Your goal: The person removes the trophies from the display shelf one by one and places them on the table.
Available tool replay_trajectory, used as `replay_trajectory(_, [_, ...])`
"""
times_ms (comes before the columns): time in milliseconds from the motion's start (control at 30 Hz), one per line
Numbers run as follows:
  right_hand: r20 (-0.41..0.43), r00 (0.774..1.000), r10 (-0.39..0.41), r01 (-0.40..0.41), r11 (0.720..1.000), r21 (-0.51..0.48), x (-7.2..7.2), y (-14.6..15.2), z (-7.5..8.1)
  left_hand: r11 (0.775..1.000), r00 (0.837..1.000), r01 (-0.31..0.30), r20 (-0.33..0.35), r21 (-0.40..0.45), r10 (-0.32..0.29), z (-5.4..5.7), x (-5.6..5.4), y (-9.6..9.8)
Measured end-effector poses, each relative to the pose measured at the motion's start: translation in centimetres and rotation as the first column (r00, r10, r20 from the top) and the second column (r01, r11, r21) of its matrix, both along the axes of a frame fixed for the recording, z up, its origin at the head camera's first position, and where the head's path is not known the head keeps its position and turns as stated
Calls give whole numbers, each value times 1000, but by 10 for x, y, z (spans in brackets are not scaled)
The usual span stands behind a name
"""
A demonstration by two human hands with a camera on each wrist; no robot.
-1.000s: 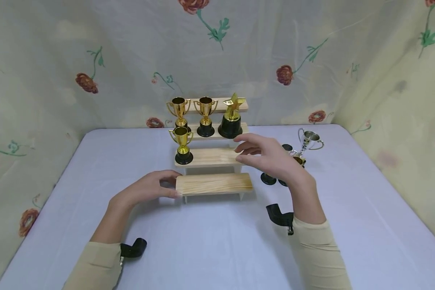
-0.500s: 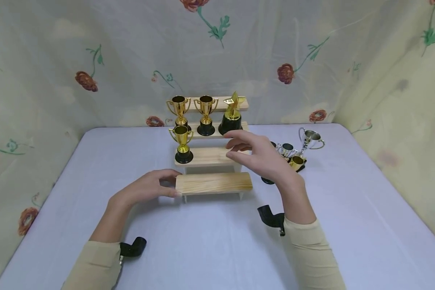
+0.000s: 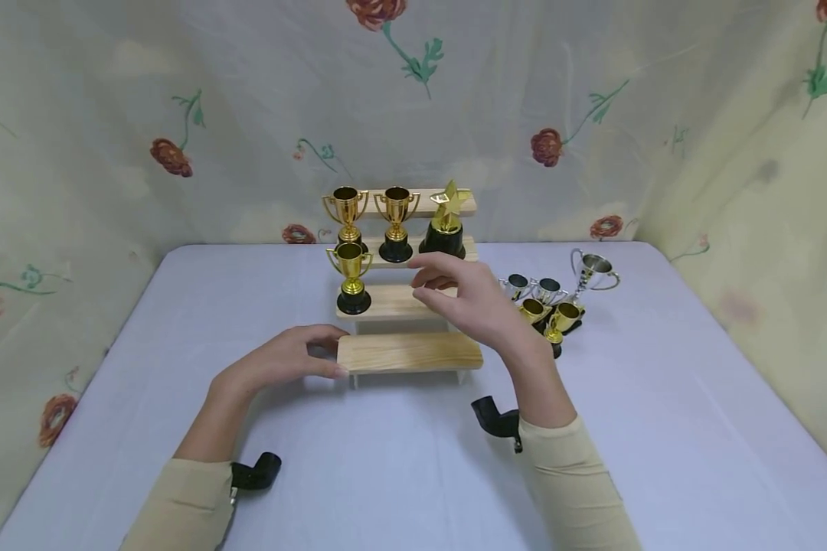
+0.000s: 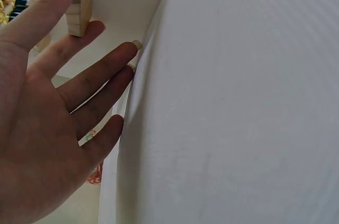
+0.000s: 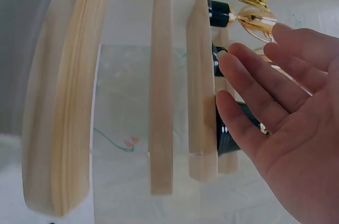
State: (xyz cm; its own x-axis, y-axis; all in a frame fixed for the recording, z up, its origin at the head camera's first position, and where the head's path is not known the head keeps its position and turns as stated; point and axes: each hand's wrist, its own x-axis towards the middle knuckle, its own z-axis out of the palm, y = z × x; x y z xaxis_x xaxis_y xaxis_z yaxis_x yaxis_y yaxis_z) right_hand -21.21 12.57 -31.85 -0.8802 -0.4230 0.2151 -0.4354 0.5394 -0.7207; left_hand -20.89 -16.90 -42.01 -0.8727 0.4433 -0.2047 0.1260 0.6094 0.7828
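A tiered wooden display stand point(image 3: 410, 352) stands on the table. At the left end of its lowest board, my left hand point(image 3: 286, 358) pinches the board between thumb and index finger; its other fingers extend near the cloth in the left wrist view. My right hand point(image 3: 472, 298) hovers above the right part of the second board point(image 3: 389, 304), bent fingers apart and holding nothing. A small gold trophy cup point(image 3: 351, 264) stands at that board's left. On the tier above are two gold cups, one at left point(image 3: 347, 207) and one in the middle point(image 3: 396, 205), and a star trophy point(image 3: 446, 218) at right.
Right of the stand, several small trophies are grouped on the white-clothed table point(image 3: 400, 467), including a gold cup point(image 3: 563, 317), a small silver cup point(image 3: 547, 288) and a larger silver cup point(image 3: 593, 268). A flowered curtain point(image 3: 248, 92) hangs behind the table.
My right hand has moved left over the second board, uncovering more of the trophies at right. My left hand stays at the stand's lowest board.
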Motion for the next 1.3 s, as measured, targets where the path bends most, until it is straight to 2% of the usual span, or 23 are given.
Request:
replay_trajectory(133, [-13,1000,1,-1,1000,13,-2,-4,-1,1000,1000,-4,0,9,4,-1,0,1])
replay_trajectory(300, [10,1000,6,-6,1000,13,-3,-6,-3,1000,1000,-16,11,-5,16,0,-1,2])
replay_trajectory(767, [-59,998,26,-33,993,-112,-8,-17,-11,1000,1000,-3,6,-31,4,1,-1,4])
replay_trajectory(967, [-91,996,6,-20,987,-159,-11,-27,-14,1000,1000,-7,0,-23,7,3,-1,2])
replay_trajectory(1300, [-109,993,36,-55,982,-183,-15,-41,-21,999,1000,-14,9,-36,14,3,-1,0])
